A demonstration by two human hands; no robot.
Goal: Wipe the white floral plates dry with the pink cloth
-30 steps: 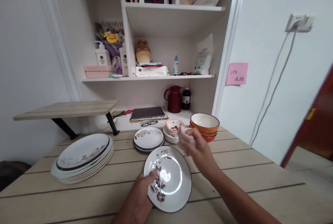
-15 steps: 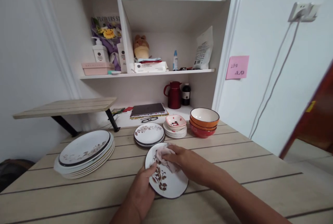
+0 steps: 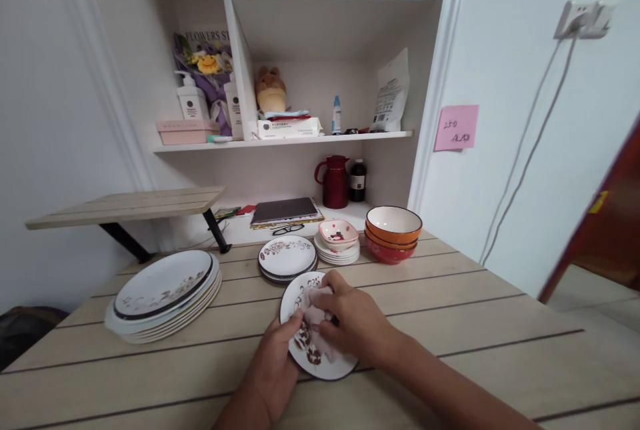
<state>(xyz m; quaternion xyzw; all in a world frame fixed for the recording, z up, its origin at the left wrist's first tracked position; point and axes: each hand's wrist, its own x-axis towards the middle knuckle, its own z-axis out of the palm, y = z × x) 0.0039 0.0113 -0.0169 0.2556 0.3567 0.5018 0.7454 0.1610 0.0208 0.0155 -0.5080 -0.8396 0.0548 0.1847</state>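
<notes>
A white plate with a dark rim and brown leaf pattern (image 3: pixel 330 369) is tilted above the table, in front of me. My left hand (image 3: pixel 274 360) grips its left edge, with the thumb on the face and the other fingers out of sight beneath. My right hand (image 3: pixel 357 320) is closed on a pale pink cloth (image 3: pixel 315 313) and presses it against the plate's face. Just beyond is a short stack of matching plates (image 3: pixel 287 255). The right hand and cloth cover the plate's right part.
On the left stands a stack of larger plates (image 3: pixel 163 283) near a small raised wooden shelf (image 3: pixel 130 203). Behind are small dishes under a square bowl (image 3: pixel 339 233), and stacked orange and red bowls (image 3: pixel 393 233). A red jug (image 3: pixel 335 182) and a laptop (image 3: pixel 285 210) sit farther back.
My right hand has moved slightly down and right across the plate with the cloth, its fingers more bunched. My left hand keeps its hold on the edge.
</notes>
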